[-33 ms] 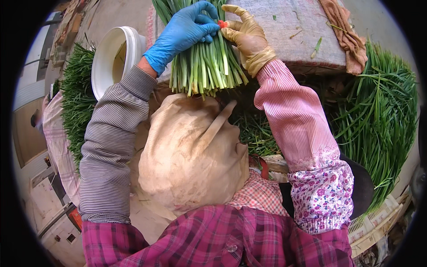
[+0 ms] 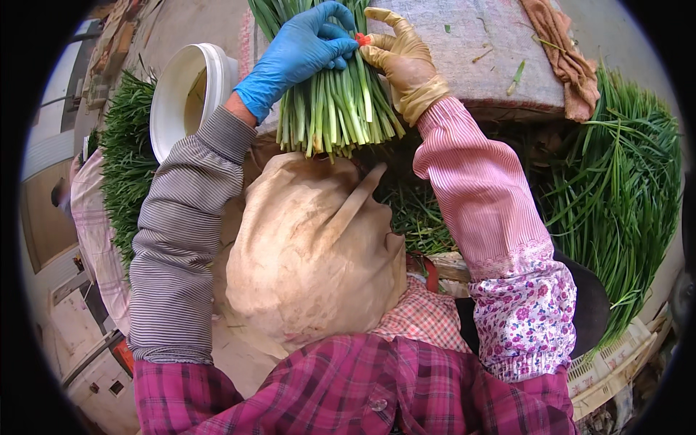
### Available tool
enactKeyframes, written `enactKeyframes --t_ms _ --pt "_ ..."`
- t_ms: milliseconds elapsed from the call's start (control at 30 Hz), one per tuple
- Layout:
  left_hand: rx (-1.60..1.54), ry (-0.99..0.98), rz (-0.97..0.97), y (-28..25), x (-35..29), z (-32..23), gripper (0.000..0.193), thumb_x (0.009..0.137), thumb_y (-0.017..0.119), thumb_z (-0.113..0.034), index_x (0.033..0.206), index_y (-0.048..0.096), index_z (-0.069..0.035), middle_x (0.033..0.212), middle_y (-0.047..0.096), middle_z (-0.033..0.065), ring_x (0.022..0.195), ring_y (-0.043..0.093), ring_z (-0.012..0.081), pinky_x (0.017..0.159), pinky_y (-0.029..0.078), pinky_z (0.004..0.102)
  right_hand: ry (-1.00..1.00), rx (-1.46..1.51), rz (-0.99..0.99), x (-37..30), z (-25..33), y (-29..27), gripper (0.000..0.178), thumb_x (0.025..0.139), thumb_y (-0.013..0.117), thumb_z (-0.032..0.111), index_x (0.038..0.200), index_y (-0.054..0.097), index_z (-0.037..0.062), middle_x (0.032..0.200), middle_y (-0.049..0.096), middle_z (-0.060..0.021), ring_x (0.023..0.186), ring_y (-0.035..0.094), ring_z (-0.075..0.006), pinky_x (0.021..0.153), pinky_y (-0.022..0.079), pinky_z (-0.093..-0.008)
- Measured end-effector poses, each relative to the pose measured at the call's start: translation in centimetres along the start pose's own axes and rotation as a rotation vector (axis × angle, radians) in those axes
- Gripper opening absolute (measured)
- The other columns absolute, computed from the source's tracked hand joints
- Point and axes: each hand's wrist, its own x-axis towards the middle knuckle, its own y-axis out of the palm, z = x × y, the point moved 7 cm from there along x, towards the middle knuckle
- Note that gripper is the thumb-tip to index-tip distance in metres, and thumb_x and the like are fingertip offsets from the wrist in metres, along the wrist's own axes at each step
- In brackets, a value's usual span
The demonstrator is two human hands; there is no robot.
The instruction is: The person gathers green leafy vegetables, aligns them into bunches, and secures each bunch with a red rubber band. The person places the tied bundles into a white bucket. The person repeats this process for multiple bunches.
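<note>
A bunch of garlic chives (image 2: 330,119) lies across the near edge of a cloth-covered work surface, its pale cut ends toward me. My left hand (image 2: 293,58), in a blue glove, rests over the bunch with thumb and fingers closed together beside a small red tie (image 2: 362,39). From the other side, my right hand (image 2: 406,67) in a tan rubber glove pinches that tie between thumb and a finger, its index finger bent above. How far the tie goes round the stems is hidden by the blue glove and the leaves.
A white bucket (image 2: 215,87) with some liquid stands at the left, beside more piled chives (image 2: 125,163). At the right are a large heap of chives (image 2: 616,196) and a brown rag (image 2: 562,58) on the surface's edge. Beige cloth (image 2: 312,254) covers my lap.
</note>
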Motion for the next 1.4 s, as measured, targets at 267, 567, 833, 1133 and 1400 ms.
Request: enactKeyframes --t_ms 267,567,833,1133,1400 --pt "0.136 0.065 -0.003 0.1 0.1 -0.8 0.013 0.088 0.063 -0.010 0.098 0.065 -0.002 0.075 0.067 0.0025 0.063 0.062 0.0043 0.059 0.053 0.0182 -0.021 -0.087 -0.139 -0.1 0.0 -0.1 0.053 0.078 0.069 -0.004 0.124 0.043 -0.0017 0.089 0.065 -0.0080 0.080 0.062 -0.0126 0.072 0.054 -0.0236" --pt "0.465 0.454 -0.424 0.1 -2.4 -1.8 0.016 0.079 0.069 -0.017 0.090 0.062 -0.007 0.069 0.065 0.0106 0.057 0.063 0.0182 0.057 0.051 0.0288 -0.155 -0.016 -0.098 -1.9 1.5 0.8 0.044 0.081 0.066 -0.004 0.120 0.045 -0.0020 0.087 0.065 -0.0076 0.077 0.062 -0.0110 0.073 0.053 -0.0223" --pt "0.296 0.439 -0.399 0.0 -2.1 -1.1 0.011 0.080 0.068 -0.012 0.088 0.062 -0.007 0.069 0.066 0.0067 0.055 0.060 0.0109 0.056 0.050 0.0242 0.034 -0.009 -0.076 -0.6 1.2 0.5 0.018 0.081 0.070 0.004 0.100 0.069 0.0022 0.091 0.069 -0.0079 0.078 0.064 -0.0118 0.073 0.054 -0.0240" --pt "0.022 0.381 -0.371 -0.2 -2.5 -0.3 0.014 0.080 0.069 -0.008 0.092 0.064 -0.005 0.078 0.068 0.0031 0.061 0.056 0.0028 0.060 0.049 0.0201 0.201 0.131 -0.212 -0.6 0.3 1.0 0.009 0.083 0.068 0.005 0.091 0.070 0.0020 0.082 0.069 -0.0070 0.069 0.062 -0.0108 0.065 0.053 -0.0212" --pt "0.199 0.804 -0.302 0.4 -9.1 -3.1 0.029 0.082 0.064 -0.006 0.112 0.064 -0.008 0.118 0.062 0.0113 0.112 0.058 0.0271 0.095 0.046 0.0368 0.050 -0.004 -0.231 -0.8 2.1 1.2 0.004 0.084 0.067 0.006 0.087 0.068 0.0029 0.083 0.069 -0.0081 0.070 0.063 -0.0129 0.065 0.053 -0.0255"
